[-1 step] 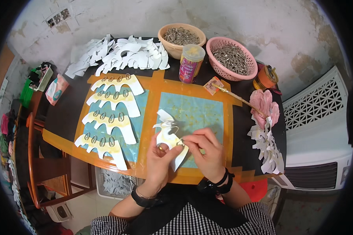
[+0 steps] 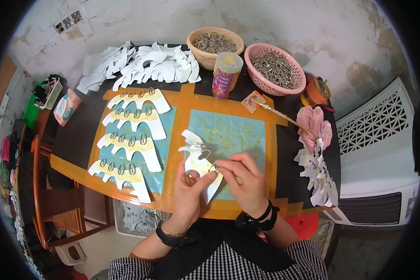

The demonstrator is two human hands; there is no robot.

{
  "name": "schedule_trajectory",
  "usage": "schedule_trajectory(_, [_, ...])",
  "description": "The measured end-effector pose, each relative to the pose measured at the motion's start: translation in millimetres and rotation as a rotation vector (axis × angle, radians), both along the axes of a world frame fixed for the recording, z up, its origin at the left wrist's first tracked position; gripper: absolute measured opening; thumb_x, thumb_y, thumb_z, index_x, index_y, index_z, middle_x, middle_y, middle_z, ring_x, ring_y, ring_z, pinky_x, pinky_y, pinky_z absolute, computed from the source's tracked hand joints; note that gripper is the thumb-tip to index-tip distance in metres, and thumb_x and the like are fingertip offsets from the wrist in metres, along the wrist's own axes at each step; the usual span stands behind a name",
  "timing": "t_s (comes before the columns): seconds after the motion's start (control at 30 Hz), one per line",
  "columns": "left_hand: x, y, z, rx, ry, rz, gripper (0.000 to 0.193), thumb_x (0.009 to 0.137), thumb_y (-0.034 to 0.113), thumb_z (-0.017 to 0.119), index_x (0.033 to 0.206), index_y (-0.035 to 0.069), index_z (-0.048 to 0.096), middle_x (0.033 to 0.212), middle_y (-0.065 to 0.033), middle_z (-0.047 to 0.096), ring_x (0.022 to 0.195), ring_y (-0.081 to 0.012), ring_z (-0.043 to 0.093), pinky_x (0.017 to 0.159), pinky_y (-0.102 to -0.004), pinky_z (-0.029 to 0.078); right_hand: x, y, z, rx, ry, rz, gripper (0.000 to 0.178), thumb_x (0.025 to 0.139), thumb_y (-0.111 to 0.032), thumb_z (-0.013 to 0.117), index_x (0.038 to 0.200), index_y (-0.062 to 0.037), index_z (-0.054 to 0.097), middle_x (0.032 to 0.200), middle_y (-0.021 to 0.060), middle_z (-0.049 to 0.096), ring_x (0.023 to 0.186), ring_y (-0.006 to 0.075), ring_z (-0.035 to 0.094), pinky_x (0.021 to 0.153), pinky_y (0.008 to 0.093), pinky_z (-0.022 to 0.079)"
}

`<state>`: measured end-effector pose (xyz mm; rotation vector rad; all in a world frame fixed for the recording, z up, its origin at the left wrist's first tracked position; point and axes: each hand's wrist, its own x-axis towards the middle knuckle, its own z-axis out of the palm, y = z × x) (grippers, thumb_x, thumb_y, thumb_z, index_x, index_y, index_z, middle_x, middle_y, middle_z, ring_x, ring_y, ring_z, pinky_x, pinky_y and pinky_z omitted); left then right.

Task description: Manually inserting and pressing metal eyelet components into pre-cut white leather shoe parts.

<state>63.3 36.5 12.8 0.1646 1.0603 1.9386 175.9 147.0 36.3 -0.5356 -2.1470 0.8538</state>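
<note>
My left hand (image 2: 189, 191) is closed on a white scalloped piece (image 2: 213, 190) with yellowish smears, thumb on top. Several thin metal rings (image 2: 199, 146) bunch near its upper end. At the piece's right edge, the fingers of my right hand (image 2: 245, 179) pinch a small metal ring (image 2: 213, 168), partly hidden by the fingertips. To the left, several similar white scalloped strips (image 2: 126, 147) lie in a column, each bearing a row of oval metal rings along its yellow-smeared edge.
White cut pieces (image 2: 156, 65) are heaped at the back left. A beige bowl (image 2: 238, 45) and a pink basket (image 2: 297, 84) hold metal rings. Nearby stand a purple tub (image 2: 225, 77) and an orange jar (image 2: 316, 91). A brush (image 2: 284, 118) lies across the right side.
The white piece's upper end has shifted slightly to the left. Both hands keep their hold.
</note>
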Motion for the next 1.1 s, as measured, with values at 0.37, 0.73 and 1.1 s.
schedule_trajectory(0.37, [10, 5, 1, -0.040, 0.034, 0.041, 0.070, 0.095, -0.010, 0.076, 0.154, 0.004, 0.041, 0.107, -0.0040, 0.070, 0.101, -0.0114, 0.069, 0.087, -0.0258, 0.056, 9, -1, -3, -0.111, -0.004, -0.003, 0.015, 0.090, 0.002, 0.082, 0.105, -0.0012, 0.081, 0.110, 0.0079, 0.063, 0.085, 0.0161, 0.072, 0.072, 0.0288, 0.057])
schedule_trajectory(0.73, [-32, -42, 32, -0.373, 0.197, -0.812, 0.051, 0.095, 0.009, 0.084, 0.139, 0.002, 0.059, 0.110, -0.0086, 0.075, 0.107, -0.0171, 0.071, 0.092, -0.0323, 0.058, 31, 66, -24, -0.225, -0.406, 0.440, 0.006, 0.090, -0.003, 0.080, 0.094, 0.0007, 0.077, 0.102, 0.0080, 0.060, 0.082, 0.0164, 0.065, 0.071, 0.0293, 0.055])
schedule_trajectory(1.1, [-10, 10, -14, -0.238, 1.356, -0.391, 0.062, 0.081, 0.005, 0.087, 0.138, 0.007, 0.062, 0.125, -0.0107, 0.069, 0.115, -0.0336, 0.060, 0.100, -0.0462, 0.048, 26, 50, -25, 0.213, -0.317, 0.363, 0.011, 0.079, -0.005, 0.080, 0.082, -0.0061, 0.070, 0.093, 0.0052, 0.055, 0.095, 0.0274, 0.059, 0.078, 0.0410, 0.052])
